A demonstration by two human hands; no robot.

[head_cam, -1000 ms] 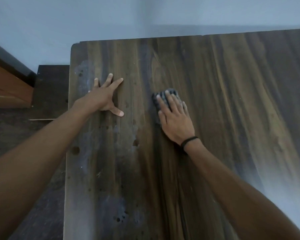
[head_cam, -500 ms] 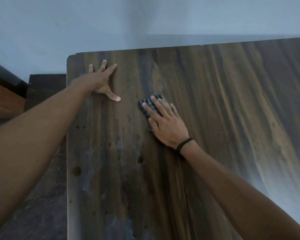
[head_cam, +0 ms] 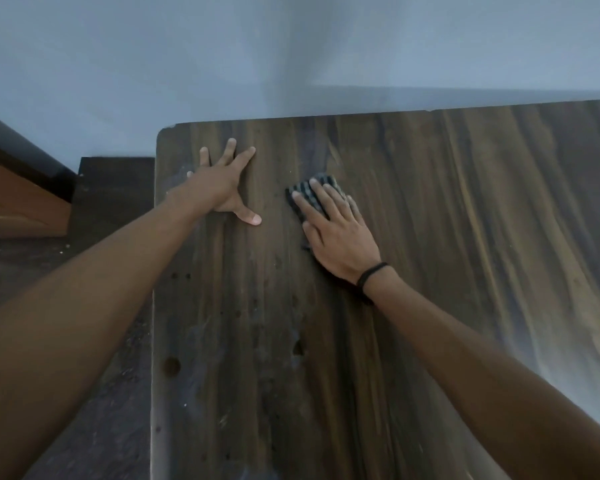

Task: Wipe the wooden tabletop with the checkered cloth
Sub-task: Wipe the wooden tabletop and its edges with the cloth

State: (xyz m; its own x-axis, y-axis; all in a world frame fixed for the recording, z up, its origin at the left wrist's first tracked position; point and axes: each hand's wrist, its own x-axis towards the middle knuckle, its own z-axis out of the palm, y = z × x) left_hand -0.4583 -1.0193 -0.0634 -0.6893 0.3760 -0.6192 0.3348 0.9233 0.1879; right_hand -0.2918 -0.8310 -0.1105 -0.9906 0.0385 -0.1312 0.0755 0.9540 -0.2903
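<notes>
Head view — looks mid-wipe: right hand [head_cam: 340,240] flat on cloth [head_cam: 307,190], left hand [head_cam: 222,183] spread at its 9 o'clock; next, sweep tabletop [head_cam: 465,237] toward 3 o'clock.

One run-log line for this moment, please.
step: wipe | right hand: flat on checkered cloth | left hand: flat on tabletop

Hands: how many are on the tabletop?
2. The left hand lies flat near the far left corner of the tabletop; the right hand presses the checkered cloth just to its right.

Tabletop [head_cam: 430,237] dark brown, streaky grain; cloth [head_cam: 309,192] black-grey checks; wristband [head_cam: 371,273] black
</notes>
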